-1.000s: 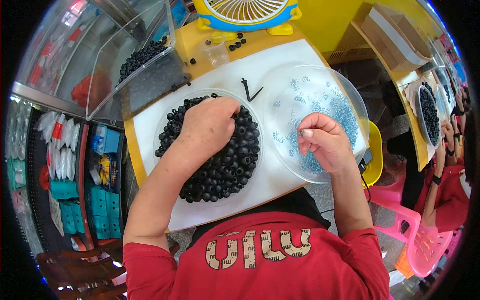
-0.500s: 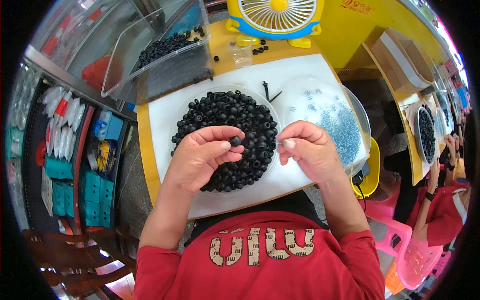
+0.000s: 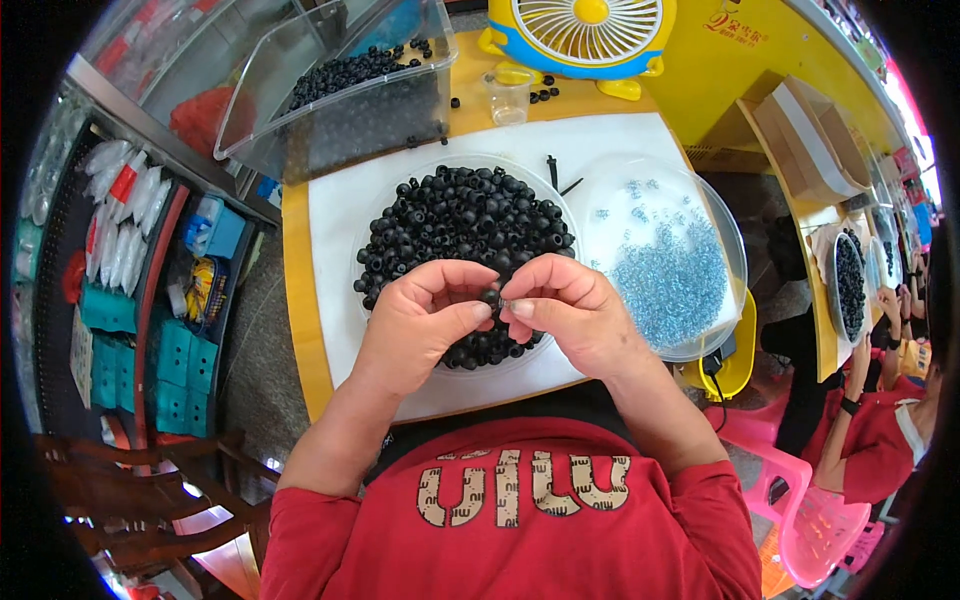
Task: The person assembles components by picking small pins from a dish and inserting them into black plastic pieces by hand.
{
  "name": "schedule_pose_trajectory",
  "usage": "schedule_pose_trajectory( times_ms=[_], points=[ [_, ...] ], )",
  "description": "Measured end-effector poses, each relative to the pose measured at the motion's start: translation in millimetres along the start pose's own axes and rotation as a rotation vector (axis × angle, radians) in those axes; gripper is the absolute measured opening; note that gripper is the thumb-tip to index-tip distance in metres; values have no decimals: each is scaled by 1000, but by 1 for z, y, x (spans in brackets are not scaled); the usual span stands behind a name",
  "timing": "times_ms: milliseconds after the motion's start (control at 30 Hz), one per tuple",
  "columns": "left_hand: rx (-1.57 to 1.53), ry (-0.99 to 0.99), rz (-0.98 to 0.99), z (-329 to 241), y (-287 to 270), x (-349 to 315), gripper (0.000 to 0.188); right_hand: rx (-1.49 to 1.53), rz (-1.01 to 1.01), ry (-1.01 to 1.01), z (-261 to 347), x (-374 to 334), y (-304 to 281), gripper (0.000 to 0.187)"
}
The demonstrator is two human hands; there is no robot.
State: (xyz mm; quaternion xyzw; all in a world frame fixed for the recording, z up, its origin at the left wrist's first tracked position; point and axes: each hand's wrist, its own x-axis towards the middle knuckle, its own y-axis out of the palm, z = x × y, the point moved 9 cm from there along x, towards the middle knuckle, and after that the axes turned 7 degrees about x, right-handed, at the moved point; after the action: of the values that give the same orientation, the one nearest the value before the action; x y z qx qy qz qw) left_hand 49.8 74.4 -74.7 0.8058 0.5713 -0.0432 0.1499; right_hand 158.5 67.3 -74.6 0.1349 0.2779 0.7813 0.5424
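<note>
Above the near part of the black pile, my two hands meet. My left hand (image 3: 415,325) pinches a small round black bead-like piece (image 3: 490,297) between thumb and fingertips. Fingertips of my right hand (image 3: 575,315) are pressed together against the right side of that piece, with a tiny silvery bit that looks like a small coil spring (image 3: 506,303) partly hidden in them. Under and beyond my hands lies a heap of hollow black pieces (image 3: 465,215) in a round clear tray. Beside it on the right, another round clear tray (image 3: 738,240) holds many tiny pale-blue spring-like pieces (image 3: 665,285).
A clear plastic bin (image 3: 375,130) of black pieces stands at the back left. Behind are a clear cup (image 3: 508,98) and a yellow-blue fan (image 3: 590,40). Two thin black pieces (image 3: 554,172) lie between trays. At right sit a pink chair (image 3: 800,510) and another person in red.
My right hand has moved left from near the spring tray, bringing its tiny piece against the black one. My left hand has shifted slightly right. The whole view has shifted a little.
</note>
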Motion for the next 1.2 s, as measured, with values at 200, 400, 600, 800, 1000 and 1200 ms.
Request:
schedule_pose_trajectory(
  times_ms=[200,400,600,800,1000,1200],
  points=[
    [-298,-132,30,11,-1,2,19,-6,9,-14,1,-2,-3,10],
    [-417,-124,78,17,2,3,17,-35,10,-16,2,-3,4,9],
    [-441,-145,106,19,9,-3,16,-79,30,-17,3,-3,5,11],
    [-438,-165,143,23,17,-13,20,-202,17,10,-8,-5,-2,12],
    [-437,-275,218,33,23,-26,25,-137,49,144,-20,-6,1,15],
    [-357,-143,227,16,12,-22,23,-137,109,167,-13,2,16,16]
  ],
)
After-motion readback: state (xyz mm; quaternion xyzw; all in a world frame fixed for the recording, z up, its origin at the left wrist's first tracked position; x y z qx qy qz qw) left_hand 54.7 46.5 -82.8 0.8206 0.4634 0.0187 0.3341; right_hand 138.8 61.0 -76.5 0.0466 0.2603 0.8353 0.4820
